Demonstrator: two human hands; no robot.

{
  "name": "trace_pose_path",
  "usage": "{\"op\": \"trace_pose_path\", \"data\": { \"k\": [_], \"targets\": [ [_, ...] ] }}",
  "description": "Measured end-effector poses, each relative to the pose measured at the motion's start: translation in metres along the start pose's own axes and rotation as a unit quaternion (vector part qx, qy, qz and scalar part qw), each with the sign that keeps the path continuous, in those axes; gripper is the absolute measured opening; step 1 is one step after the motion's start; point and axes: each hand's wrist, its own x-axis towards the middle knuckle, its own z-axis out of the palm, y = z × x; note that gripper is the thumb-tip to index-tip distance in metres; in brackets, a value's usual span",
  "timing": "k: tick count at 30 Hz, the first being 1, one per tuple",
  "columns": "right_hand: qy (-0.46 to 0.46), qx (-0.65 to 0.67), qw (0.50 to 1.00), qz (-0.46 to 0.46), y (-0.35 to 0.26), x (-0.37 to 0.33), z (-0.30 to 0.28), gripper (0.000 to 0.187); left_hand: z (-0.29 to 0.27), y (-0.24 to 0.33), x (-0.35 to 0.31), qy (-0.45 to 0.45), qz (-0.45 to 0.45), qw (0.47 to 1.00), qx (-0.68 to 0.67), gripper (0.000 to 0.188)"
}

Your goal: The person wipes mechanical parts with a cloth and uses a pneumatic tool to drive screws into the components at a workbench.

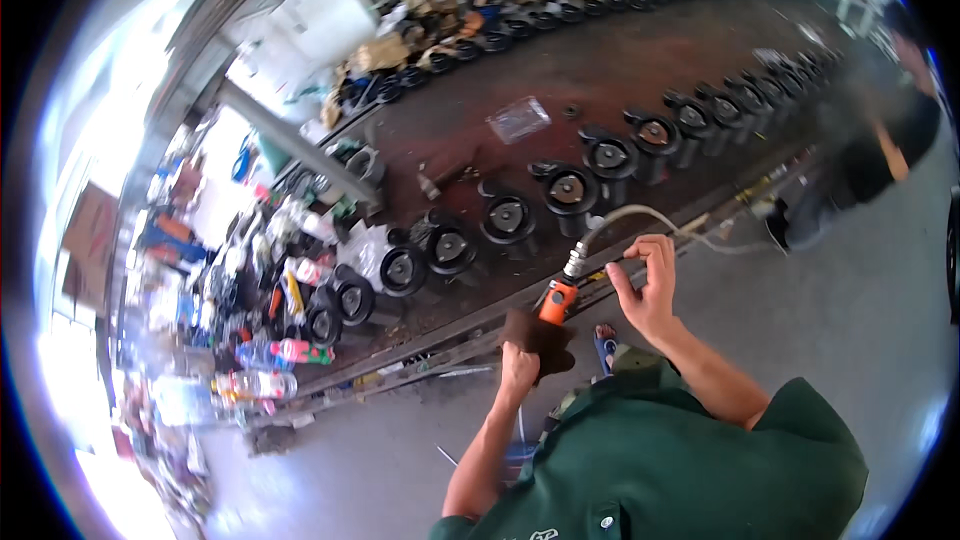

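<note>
My left hand is closed on a dark brown cloth-like piece in front of the workbench edge. Right beyond that piece, an orange air tool sticks out, its metal hose coupling pointing up toward the bench. Whether my left fingers also grip the tool is hidden by the brown piece. My right hand is raised to the right of the tool, touching nothing, with thumb apart and fingers bent. A pale hose arcs from the coupling past my right hand.
Black round housings stand in a row along the near side of the dark workbench. A hammer and a clear plastic bag lie there. Bottles and clutter crowd the left end. Another person is at the right.
</note>
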Motion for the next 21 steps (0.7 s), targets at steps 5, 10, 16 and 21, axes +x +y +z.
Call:
{"op": "trace_pose_path", "data": {
  "k": [5,10,16,21],
  "targets": [
    [-0.097,0.117,0.962,0.226,-0.007,-0.087,0.023,0.062,0.031,-0.009,0.017,0.072,0.113,0.959,-0.249,0.032],
    [-0.113,0.427,0.815,0.376,-0.022,-0.084,0.004,0.049,0.055,0.029,0.018,-0.025,0.125,0.941,-0.314,0.039],
    [0.01,-0.003,1.0,0.018,-0.026,-0.034,-0.049,0.024,0.053,0.024,0.037,-0.084,0.216,0.935,-0.269,0.044],
    [0.181,0.1,0.961,0.183,-0.033,0.009,-0.013,0.06,0.077,0.044,0.036,-0.102,0.159,0.947,-0.259,0.063]
  ]
}}
